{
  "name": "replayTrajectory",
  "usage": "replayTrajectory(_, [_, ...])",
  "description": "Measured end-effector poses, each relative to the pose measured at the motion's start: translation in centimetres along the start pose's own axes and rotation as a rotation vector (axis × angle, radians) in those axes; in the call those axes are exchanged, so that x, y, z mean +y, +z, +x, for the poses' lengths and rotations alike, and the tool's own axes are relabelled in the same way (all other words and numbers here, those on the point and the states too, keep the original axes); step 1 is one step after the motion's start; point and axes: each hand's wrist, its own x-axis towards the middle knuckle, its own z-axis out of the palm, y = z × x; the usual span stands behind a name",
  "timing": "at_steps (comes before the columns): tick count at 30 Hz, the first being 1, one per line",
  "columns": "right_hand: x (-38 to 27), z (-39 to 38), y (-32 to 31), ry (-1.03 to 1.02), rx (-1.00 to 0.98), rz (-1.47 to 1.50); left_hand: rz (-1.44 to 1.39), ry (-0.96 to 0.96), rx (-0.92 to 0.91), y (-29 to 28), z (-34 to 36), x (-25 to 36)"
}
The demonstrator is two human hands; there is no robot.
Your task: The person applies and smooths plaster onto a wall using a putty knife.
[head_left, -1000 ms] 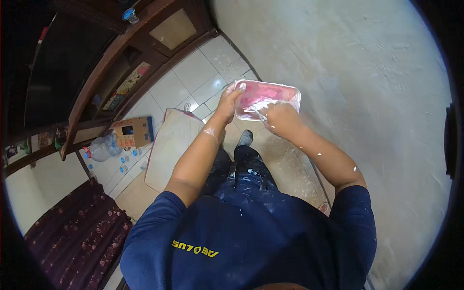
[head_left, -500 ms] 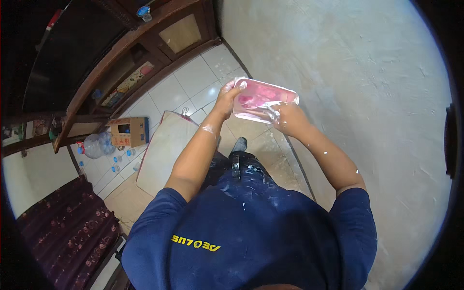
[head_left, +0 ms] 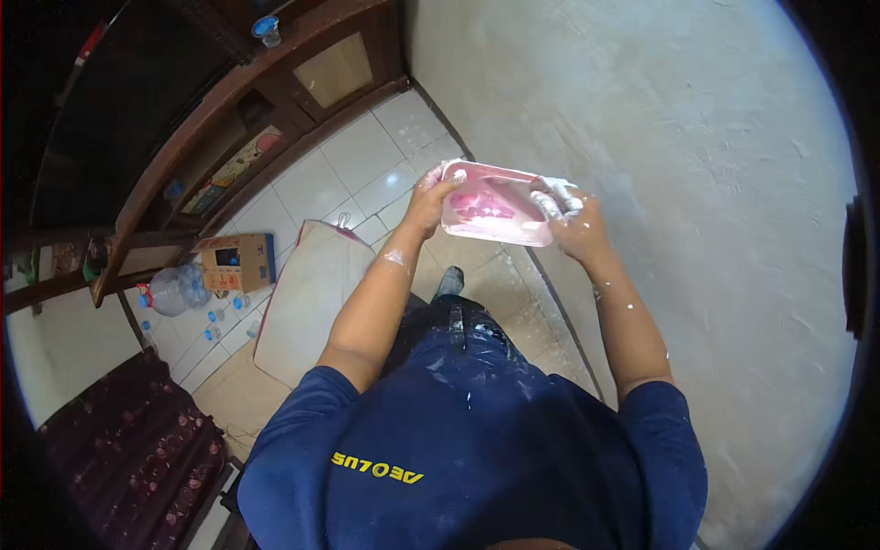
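Out in front of me, a shallow pink rectangular tray (head_left: 495, 240) is smeared with white paste, its bright pink bottom showing in the middle. My left hand (head_left: 427, 203) is closed on the tray's left end, thumb over the rim and fingers underneath. White smears mark that thumb and forearm. At the tray's right end is my right hand (head_left: 579, 227), its bent fingers thickly coated in white paste and drawn together. Whatever lies in those fingers, beyond the paste, cannot be made out.
A plastered grey wall (head_left: 678, 183) rises close on my right. To the left stand a dark wooden cabinet (head_left: 302, 60), a cardboard box (head_left: 240, 263), large clear bottles (head_left: 179, 289) and several small cups. A pale mat (head_left: 312, 293) lies on the tiled floor.
My right hand has moved right, from inside the tray to its right end, uncovering more of the bottom. My left hand keeps its grip on the tray.
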Motion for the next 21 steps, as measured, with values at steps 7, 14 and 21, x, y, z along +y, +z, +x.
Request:
replayTrajectory(7, [2.8,-5.3,4.7,0.694,0.697,1.24,-0.039,-0.019,0.025,-1.1,0.4,-1.7])
replayTrajectory(14, [3.4,-8.9,7.4,0.778,0.848,1.787,0.032,-0.116,0.109,-3.2,-0.2,-2.7])
replayTrajectory(21, [13.7,-10.4,6.8,0.693,1.168,1.746,0.004,-0.176,0.139,-5.9,-3.1,-0.5])
